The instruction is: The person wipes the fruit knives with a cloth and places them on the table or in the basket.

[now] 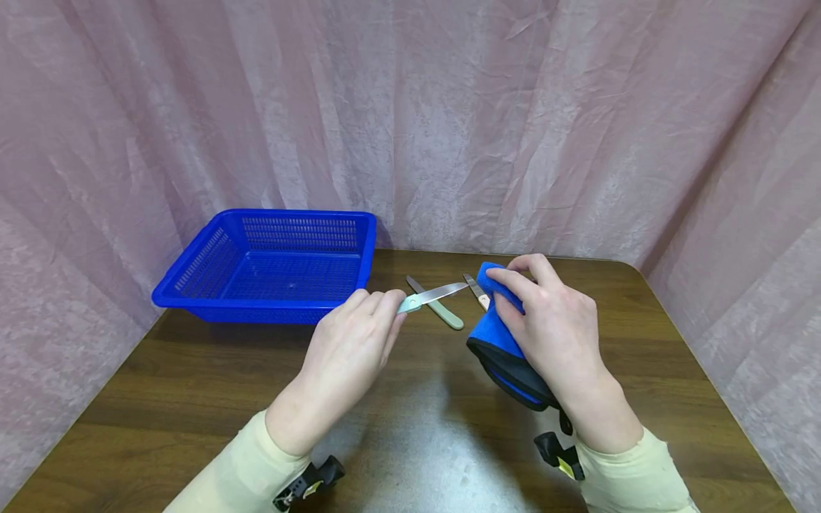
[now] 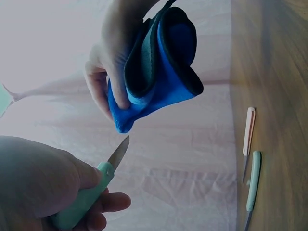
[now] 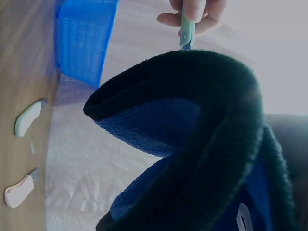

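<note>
My left hand (image 1: 349, 349) grips the pale green handle of a knife (image 1: 439, 293), its bare blade pointing right. In my right hand (image 1: 558, 328) is a folded blue cloth (image 1: 494, 331) with black edging, pinched between thumb and fingers. The left wrist view has the blade tip close below the cloth's gathered corner. Beneath the hands, a second knife with a light green handle (image 1: 447, 315) lies on the table. Beside it lies a knife with a pale pink handle (image 2: 249, 132), partly hidden behind the cloth in the head view.
A blue plastic basket (image 1: 256, 304) with slotted sides stands at the back left of the brown wooden table (image 1: 410, 456). Pink curtains (image 1: 410, 128) hang behind the table and along its sides.
</note>
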The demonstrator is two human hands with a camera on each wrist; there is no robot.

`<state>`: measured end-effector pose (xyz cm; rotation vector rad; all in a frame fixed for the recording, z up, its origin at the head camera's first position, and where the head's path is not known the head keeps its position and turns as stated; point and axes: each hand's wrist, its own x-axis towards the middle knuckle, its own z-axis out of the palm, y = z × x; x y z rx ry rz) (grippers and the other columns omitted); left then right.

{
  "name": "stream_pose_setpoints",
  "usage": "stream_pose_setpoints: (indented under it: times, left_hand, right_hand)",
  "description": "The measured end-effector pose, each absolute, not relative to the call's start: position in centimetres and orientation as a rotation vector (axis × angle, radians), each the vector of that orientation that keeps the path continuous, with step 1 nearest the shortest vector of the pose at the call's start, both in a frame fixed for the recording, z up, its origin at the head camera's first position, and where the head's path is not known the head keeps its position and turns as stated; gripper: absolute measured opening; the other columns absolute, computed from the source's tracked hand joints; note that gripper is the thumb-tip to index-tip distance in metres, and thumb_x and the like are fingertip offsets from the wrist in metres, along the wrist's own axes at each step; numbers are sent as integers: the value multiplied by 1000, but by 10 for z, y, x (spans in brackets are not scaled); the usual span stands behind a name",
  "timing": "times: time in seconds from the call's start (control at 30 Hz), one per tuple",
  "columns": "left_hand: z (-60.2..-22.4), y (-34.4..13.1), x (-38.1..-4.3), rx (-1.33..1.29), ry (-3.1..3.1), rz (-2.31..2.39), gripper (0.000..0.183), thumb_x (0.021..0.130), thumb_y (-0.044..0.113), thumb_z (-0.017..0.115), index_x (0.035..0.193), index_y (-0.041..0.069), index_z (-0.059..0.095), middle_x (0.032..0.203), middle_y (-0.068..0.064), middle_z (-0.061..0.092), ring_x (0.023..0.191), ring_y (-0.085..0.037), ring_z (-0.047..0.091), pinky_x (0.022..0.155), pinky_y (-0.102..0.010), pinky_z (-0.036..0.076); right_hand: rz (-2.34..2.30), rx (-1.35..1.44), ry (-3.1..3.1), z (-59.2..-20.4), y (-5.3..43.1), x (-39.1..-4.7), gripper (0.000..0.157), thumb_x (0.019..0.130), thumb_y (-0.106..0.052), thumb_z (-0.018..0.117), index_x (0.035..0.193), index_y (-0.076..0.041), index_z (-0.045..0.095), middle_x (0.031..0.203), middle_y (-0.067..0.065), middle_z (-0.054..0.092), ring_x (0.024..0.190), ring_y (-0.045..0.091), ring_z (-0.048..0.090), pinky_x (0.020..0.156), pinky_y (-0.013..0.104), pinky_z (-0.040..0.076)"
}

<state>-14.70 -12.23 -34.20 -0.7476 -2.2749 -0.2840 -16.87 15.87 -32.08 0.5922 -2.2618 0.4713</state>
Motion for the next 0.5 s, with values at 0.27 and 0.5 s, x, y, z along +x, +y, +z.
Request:
stream_pose_setpoints:
  times: [0.27,0.5]
  left_hand:
    - [-341,-121,-149,-728,-2287,-280,9,110,12,68,111,4,63,82,-3,62,68,-25,56,55,-34,44]
    - [-341,-122,-153,-687,-2267,-259,12,111,10,63,100,5,61,80,-5,61,67,-29,59,55,-37,43]
  right_hand:
    - [486,578,-2235,-319,160,-169,32,94,-7,82,124,-20,85,119,6,69,70,24,73,49,43,48]
    - [487,585,-2234,-318,159,-170,32,94,-8,82,124,-20,85,119,6,70,70,24,73,50,43,49]
